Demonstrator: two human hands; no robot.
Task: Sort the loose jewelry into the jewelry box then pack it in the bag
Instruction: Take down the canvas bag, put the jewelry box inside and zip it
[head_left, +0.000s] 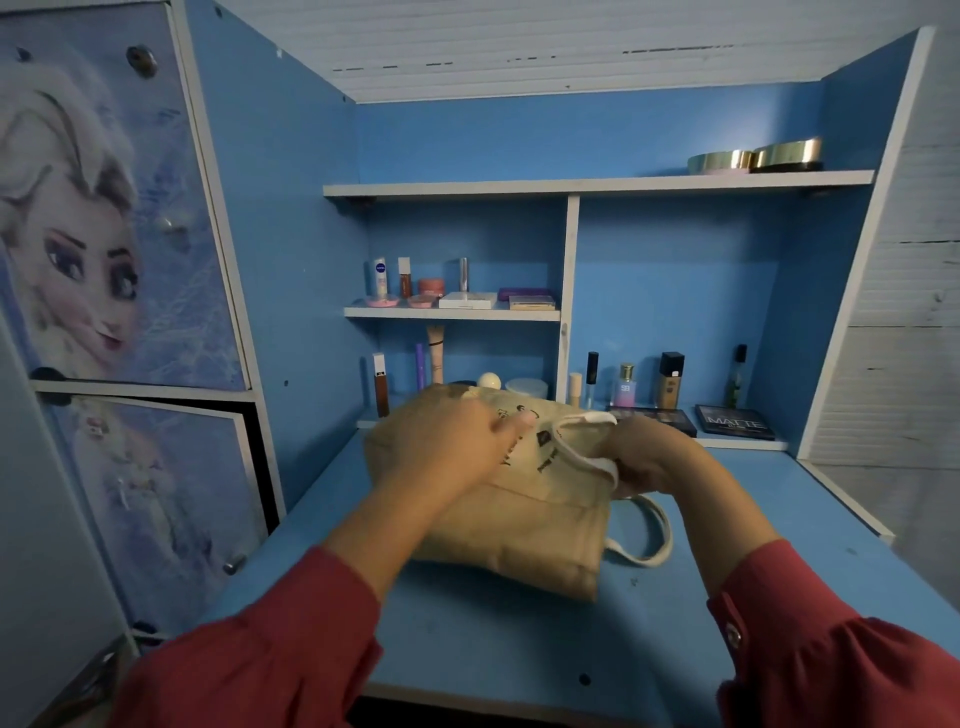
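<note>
1. A beige cloth bag (524, 525) with black printed lettering is lying on a blue tabletop (498, 639), roughly at its middle.
2. The left hand (447, 441) is resting flat on top of the bag, its fingers (511, 423) lying straight and close together, pressing on the cloth.
3. The right hand (649, 460) is gripping the bag's right end, its fingers curling round a white strap (584, 439).
4. A second white strap (649, 540) is looping out onto the tabletop, just right of the bag.
5. Both arms are wearing red sleeves (291, 644).
6. The jewelry box is not showing anywhere; whether it is inside the bag cannot be told.
7. Behind the bag, blue shelves (452, 313) are holding cosmetics: small bottles, tubes and flat palettes.
8. Far left of the bag, a cabinet door (104, 208) is showing a cartoon princess picture.
</note>
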